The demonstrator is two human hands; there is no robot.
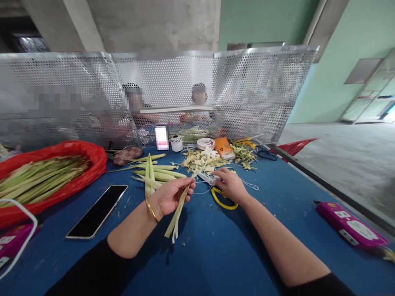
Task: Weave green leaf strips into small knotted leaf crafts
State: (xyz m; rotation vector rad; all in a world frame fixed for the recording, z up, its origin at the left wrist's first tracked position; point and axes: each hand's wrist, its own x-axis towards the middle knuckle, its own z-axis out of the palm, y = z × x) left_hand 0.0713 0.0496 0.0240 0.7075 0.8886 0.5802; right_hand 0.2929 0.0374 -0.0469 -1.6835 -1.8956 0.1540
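My left hand is closed on a bundle of pale yellow-green leaf strips that hangs down toward the blue table. A gold bangle sits on that wrist. My right hand reaches forward, palm down, fingers curled over yellow-handled scissors whose blades point left; whether it grips them is unclear. A pile of folded green leaf pieces lies just beyond my left hand.
A red bag holds long green leaves at left. A black phone lies beside it. Leaf scraps, tape rolls, an orange box and a lit phone sit before a perforated metal screen; people sit behind it. A pink packet lies right.
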